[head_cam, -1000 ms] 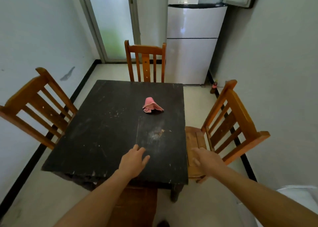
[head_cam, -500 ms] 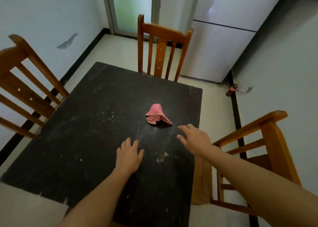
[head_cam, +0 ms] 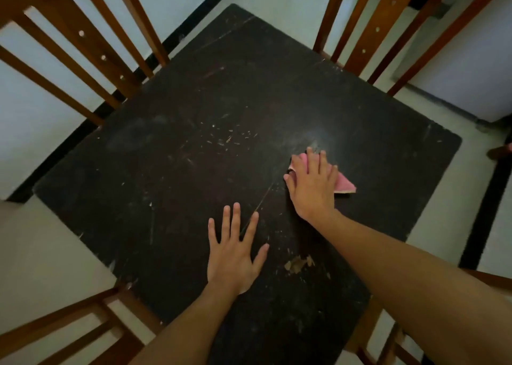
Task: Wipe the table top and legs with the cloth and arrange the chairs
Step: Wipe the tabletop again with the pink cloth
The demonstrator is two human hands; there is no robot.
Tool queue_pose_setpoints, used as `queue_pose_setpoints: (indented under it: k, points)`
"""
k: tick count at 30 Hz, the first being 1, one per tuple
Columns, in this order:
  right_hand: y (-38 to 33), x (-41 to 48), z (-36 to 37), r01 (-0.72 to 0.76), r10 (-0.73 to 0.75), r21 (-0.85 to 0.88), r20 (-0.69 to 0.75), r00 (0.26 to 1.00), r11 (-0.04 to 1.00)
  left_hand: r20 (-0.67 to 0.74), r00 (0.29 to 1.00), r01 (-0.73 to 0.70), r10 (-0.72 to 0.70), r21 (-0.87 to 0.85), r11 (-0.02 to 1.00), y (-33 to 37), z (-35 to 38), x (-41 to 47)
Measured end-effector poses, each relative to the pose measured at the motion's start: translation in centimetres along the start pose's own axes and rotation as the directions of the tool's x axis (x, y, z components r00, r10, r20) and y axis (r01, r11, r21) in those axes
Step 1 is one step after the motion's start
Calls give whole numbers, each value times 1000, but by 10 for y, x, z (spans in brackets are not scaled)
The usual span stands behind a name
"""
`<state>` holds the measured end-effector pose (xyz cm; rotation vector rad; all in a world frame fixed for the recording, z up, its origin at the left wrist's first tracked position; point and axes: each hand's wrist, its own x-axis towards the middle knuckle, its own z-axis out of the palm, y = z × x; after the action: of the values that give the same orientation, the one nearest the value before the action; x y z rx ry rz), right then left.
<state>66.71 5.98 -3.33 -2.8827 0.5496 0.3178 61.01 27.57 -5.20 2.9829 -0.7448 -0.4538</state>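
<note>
nearest, a wooden chair (head_cam: 69,326) crowds the lower left corner of the surface (head_cam: 180,157). the left grip (head_cam: 232,254) lies flat on the dark, scratched top, fingers spread, holding nothing. a chipped patch (head_cam: 297,263) sits just beside it. farther in, the right grip (head_cam: 311,187) presses with straight fingers on the pink cloth (head_cam: 343,185), which peeks out on both sides. beyond, a left chair back (head_cam: 83,46) and a right chair back (head_cam: 388,32) stand at the far edges.
</note>
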Motion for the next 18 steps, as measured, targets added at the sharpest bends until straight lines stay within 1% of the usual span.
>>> queue_pose_setpoints:
  k: [2,4,8,12,15,18]
  points:
    - [0,-2,12,37,-39,-22,-66,997,999,8,1000,5,-5,9,1000,-1,0,0]
    - [3,-4,16,61,-63,-30,-93,994,998,15,1000,5,-6,16,1000,-2,0,-1]
    - [14,-30,17,65,-66,-15,-90,994,998,14,1000,0,0,17,1000,-3,1,-2]
    - [29,-87,20,101,-100,12,-59,993,995,7,1000,-16,16,7,1000,-3,-3,-2]
    - [36,-142,22,62,-61,34,-39,997,998,37,999,-40,40,4,999,-3,-7,-4]
    - [36,-199,21,-39,40,73,-4,999,997,105,992,-67,63,30,997,1,-16,-7]
